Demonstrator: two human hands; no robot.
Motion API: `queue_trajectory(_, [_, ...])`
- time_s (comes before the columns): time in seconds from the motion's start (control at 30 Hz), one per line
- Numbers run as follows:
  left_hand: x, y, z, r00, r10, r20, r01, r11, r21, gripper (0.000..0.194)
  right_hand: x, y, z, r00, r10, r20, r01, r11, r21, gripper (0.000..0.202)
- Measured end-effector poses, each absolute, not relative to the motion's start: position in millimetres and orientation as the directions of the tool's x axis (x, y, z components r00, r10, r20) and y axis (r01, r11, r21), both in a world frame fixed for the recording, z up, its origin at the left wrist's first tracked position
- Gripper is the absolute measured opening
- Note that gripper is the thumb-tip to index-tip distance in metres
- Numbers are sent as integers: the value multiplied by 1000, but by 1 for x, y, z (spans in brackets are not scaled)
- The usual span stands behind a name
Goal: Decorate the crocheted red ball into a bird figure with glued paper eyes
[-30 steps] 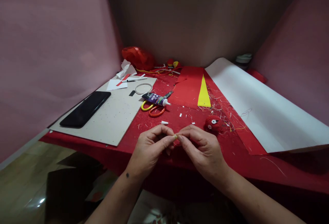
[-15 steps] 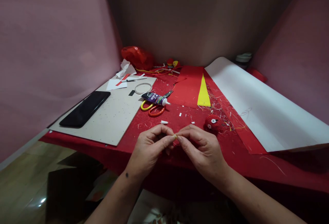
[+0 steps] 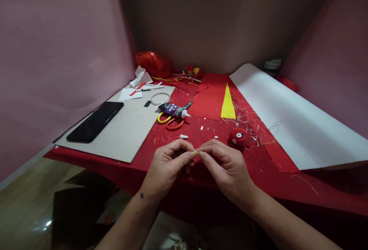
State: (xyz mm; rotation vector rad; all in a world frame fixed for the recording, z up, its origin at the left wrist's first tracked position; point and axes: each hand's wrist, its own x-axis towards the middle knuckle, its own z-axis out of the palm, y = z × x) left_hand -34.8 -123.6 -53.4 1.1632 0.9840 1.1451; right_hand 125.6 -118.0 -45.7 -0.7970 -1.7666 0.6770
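Note:
At the table's front edge my left hand [image 3: 169, 165] and my right hand [image 3: 227, 167] meet fingertip to fingertip. Both are closed in a pinch on one tiny yellow piece [image 3: 196, 152], mostly covered by the fingers; its kind is too small to tell. Just beyond the left fingers lies a small white cap [image 3: 183, 136]. Past it, an uncapped purple glue tube [image 3: 172, 110] rests across scissors [image 3: 175, 124] with yellow and red handles. Right of my right hand sits a red ball-shaped figure [image 3: 238, 136] with white eyes.
A black phone [image 3: 96, 121] lies on a grey board [image 3: 135, 127] at left, near a metal ring [image 3: 160, 98]. Red corrugated sheet [image 3: 211, 97] and a yellow triangle [image 3: 228, 106] lie farther back. A large white sheet [image 3: 287, 127] covers the right side. Thread scraps litter the red cloth.

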Motion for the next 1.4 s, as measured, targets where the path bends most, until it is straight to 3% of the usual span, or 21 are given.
queue_trajectory(1.4, [-34, -125, -52, 162, 987, -6, -120, 25, 992, 12, 126, -117, -54, -280, 779, 561, 225, 621, -750, 16])
